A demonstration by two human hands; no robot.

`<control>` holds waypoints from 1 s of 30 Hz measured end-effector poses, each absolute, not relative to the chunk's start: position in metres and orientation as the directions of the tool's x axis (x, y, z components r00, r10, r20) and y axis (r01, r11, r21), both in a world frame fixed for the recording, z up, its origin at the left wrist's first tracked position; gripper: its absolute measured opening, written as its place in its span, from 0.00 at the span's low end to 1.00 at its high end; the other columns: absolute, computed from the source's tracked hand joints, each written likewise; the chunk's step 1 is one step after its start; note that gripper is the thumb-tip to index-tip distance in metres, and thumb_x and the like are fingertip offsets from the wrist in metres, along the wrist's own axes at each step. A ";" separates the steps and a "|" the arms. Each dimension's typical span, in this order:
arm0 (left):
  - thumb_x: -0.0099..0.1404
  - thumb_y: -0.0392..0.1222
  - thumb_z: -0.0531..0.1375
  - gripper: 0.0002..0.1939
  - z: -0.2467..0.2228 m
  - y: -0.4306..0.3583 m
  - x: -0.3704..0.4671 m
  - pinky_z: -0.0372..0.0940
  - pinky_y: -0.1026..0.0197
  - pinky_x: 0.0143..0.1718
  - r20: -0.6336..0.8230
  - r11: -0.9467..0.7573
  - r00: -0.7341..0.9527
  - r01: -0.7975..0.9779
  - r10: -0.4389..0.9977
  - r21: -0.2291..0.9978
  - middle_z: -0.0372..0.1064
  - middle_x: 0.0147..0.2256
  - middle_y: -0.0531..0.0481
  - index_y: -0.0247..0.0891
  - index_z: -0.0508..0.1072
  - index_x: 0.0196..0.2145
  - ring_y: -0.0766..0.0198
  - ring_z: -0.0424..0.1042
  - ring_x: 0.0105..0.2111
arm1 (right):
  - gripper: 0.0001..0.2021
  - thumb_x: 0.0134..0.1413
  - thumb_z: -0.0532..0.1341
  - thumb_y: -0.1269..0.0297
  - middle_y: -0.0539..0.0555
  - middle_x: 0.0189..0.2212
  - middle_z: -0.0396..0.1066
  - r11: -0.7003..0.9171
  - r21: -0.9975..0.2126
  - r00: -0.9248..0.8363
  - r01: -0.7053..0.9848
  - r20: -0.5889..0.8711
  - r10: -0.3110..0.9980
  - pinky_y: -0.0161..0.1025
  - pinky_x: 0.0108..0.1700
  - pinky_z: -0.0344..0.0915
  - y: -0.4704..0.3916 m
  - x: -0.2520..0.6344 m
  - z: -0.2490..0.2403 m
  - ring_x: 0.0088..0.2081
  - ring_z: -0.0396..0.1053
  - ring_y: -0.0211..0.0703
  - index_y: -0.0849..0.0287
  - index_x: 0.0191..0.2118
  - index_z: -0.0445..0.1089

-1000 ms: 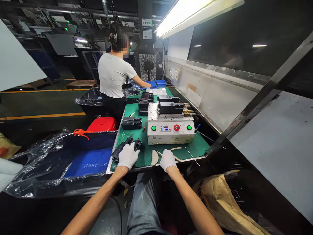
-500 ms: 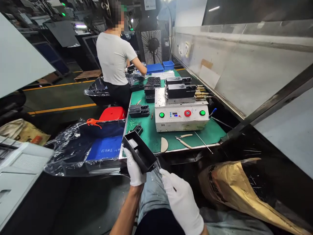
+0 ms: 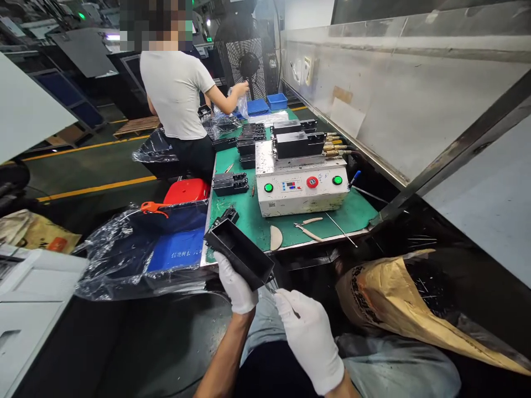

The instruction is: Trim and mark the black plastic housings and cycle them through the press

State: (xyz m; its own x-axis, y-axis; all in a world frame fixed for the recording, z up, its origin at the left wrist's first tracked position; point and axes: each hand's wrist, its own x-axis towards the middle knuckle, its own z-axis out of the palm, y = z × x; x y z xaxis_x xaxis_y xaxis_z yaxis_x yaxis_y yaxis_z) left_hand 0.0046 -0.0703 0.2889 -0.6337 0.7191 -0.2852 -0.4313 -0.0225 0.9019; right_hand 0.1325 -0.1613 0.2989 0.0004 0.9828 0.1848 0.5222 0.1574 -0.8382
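At the lower left of the frame stands a pale cabinet (image 3: 37, 287), and beside it a bin draped in a plastic liner (image 3: 103, 260), with an orange air gun (image 3: 154, 209) at its upper edge. In the upper left a co-worker (image 3: 174, 91) lifts an arm toward the far end of the green table (image 3: 254, 224). Left of centre, a short stack of black housings (image 3: 230, 183) rests near the table's edge, and a farther row (image 3: 251, 138) sits behind it. In the lower centre, off the table's near edge, the left hand (image 3: 238, 286) cups the black box (image 3: 243, 254) from beneath, its open side tilted up and its lower-right end toward the right hand (image 3: 309, 331). Those right fingers are closed around a slim tool (image 3: 270, 287); whether its tip touches the box I can't tell. I'd judge this one box to be mid-work, not finished; which of the others are done and which are waiting, nothing shows me. Right of centre, more black boxes (image 3: 301, 145) sit on top of the white machine (image 3: 302, 199), with pale-handled cutters (image 3: 311, 232) lying unheld in front. At the lower right slumps a brown paper sack (image 3: 385, 298).
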 end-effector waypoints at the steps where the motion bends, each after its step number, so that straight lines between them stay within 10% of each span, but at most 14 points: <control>1: 0.73 0.67 0.49 0.34 0.287 -0.071 0.004 0.64 0.59 0.64 -0.279 -0.019 -0.632 -0.421 0.723 0.907 0.66 0.65 0.52 0.45 0.66 0.67 0.59 0.67 0.63 | 0.19 0.73 0.54 0.57 0.54 0.28 0.77 0.158 -0.838 -0.003 0.523 0.184 0.983 0.36 0.33 0.65 -0.161 0.133 0.298 0.30 0.74 0.43 0.54 0.36 0.79; 14: 0.71 0.68 0.53 0.31 0.287 -0.080 0.005 0.72 0.61 0.55 -0.392 0.102 -0.500 -0.512 0.772 0.853 0.76 0.55 0.51 0.45 0.74 0.59 0.58 0.74 0.56 | 0.18 0.73 0.54 0.55 0.55 0.33 0.80 0.054 -0.813 0.089 0.580 0.129 0.988 0.34 0.40 0.69 -0.143 0.167 0.270 0.34 0.77 0.42 0.55 0.41 0.82; 25: 0.71 0.63 0.57 0.27 0.300 -0.080 0.011 0.76 0.63 0.33 -0.577 0.425 -0.025 -0.650 0.816 0.630 0.80 0.43 0.49 0.41 0.76 0.54 0.63 0.79 0.33 | 0.18 0.71 0.57 0.53 0.53 0.27 0.77 0.312 -0.699 -0.225 0.643 0.216 0.950 0.32 0.37 0.65 -0.151 0.202 0.318 0.30 0.73 0.39 0.53 0.41 0.83; 30: 0.71 0.62 0.56 0.25 0.299 -0.085 0.015 0.72 0.63 0.22 -0.627 0.598 0.249 -0.671 0.739 0.438 0.72 0.24 0.51 0.35 0.76 0.37 0.65 0.72 0.20 | 0.18 0.71 0.56 0.53 0.53 0.27 0.77 0.305 -0.675 -0.191 0.672 0.239 0.952 0.31 0.36 0.64 -0.159 0.203 0.318 0.30 0.73 0.39 0.53 0.42 0.83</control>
State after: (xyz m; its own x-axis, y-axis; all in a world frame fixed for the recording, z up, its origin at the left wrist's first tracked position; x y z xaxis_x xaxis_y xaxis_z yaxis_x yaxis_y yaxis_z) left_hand 0.0154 -0.0853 0.2994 0.2487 0.7386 -0.6266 -0.6711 0.5979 0.4384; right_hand 0.2026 -0.1590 0.3179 -0.1911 0.9520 0.2392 0.6723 0.3045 -0.6747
